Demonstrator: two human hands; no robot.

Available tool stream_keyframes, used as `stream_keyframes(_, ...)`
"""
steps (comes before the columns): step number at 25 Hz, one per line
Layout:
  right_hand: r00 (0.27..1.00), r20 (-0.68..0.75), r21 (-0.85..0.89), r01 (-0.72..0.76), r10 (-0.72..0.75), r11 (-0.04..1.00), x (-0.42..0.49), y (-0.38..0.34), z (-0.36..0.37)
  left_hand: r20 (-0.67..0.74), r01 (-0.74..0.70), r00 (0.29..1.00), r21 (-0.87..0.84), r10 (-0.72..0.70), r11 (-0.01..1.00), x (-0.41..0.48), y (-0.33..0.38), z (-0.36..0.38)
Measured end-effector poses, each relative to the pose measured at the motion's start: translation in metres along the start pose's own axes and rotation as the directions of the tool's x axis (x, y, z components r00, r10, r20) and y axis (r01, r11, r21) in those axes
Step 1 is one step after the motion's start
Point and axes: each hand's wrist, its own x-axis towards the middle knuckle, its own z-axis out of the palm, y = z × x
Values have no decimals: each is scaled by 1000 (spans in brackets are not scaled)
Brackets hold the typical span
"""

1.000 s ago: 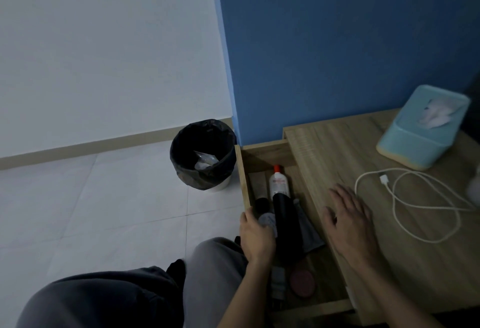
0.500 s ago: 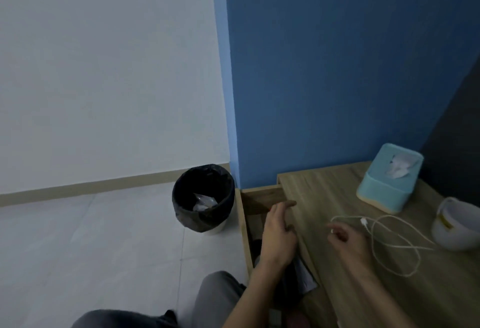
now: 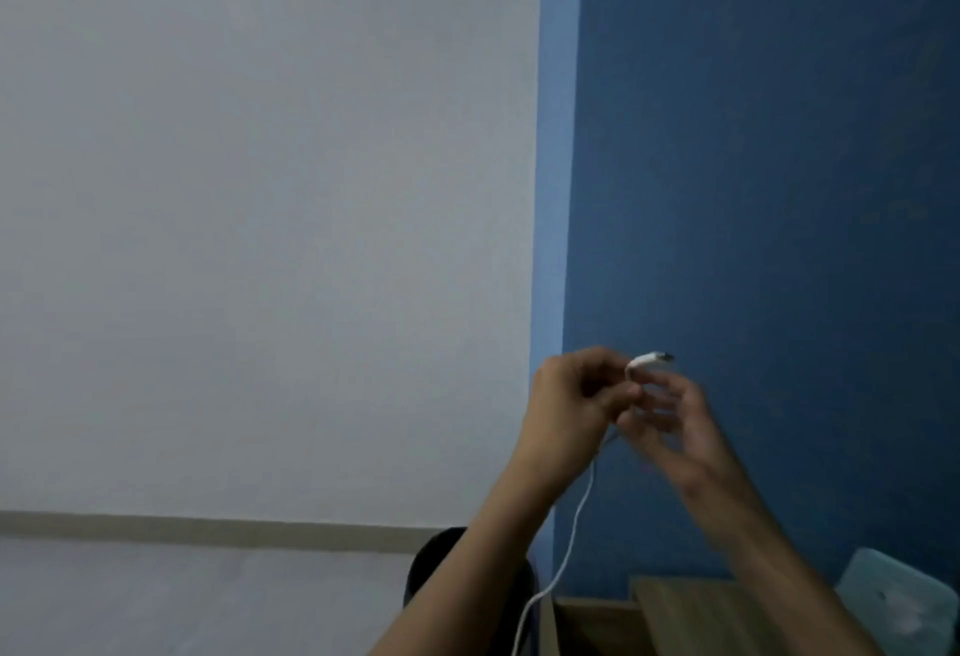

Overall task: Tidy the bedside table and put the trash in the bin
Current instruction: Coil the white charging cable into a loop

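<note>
Both hands are raised before the wall, the left hand (image 3: 574,395) pinching the white cable (image 3: 571,525) near its plug, the blurred right hand (image 3: 670,421) half-open beside it.

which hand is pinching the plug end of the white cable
The left hand pinches the white cable just below its plug; the right hand, blurred, is open beside it.

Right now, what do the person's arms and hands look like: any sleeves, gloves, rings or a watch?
Both forearms are bare as far as the frame shows: no sleeves, no gloves. The left hand shows no ring, and its wrist has no watch or band. The right hand is motion-blurred, so small jewellery there cannot be ruled out, but no glove or strap is visible.
</note>
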Motion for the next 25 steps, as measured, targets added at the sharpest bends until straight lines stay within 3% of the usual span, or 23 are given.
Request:
stream_keyframes(3, 959, 284, 182, -65, 10, 981, 7, -26, 32, -86, -65, 994, -42, 61, 997, 2, 53, -33)
stream_keyframes(6, 928, 363, 316, -39, -83, 948, 14, -69, 41, -112, -147, 983, -8, 145, 989, -4, 99, -62)
stream_keyframes(9, 838, 521, 435, -99, -161, 895, 19, -107, 52, -184, -224, 957, 23, 224, 974, -9, 132, -89)
stream_keyframes(13, 785, 584, 331, 1, -206, 943, 17, -141, 72, -224, -289, 929, 54, 293, 956, -14, 162, -114)
stream_keyframes(17, 755, 600, 403, -2, -262, 915, 18, -166, 82, -209, -281, 938, 6, 276, 960, -21, 179, -131)
stream_keyframes(19, 800, 524, 323, 132, -293, 937, 20, -180, 79, -178, -247, 961, -190, 213, 950, -23, 185, -143)
stream_keyframes(21, 807, 453, 118, 367, -378, 923, 24, -194, 75, -111, -170, 985, -440, 134, 882, -27, 193, -153)
stream_keyframes(23, 748, 455, -78, 575, -484, 815, 28, -211, 76, -24, -71, 997, -535, 69, 842, -30, 200, -160)
stream_keyframes(25, 692, 480, -178, 679, -539, 713, 33, -223, 75, 37, 1, 999, -567, 24, 824, -32, 205, -170)
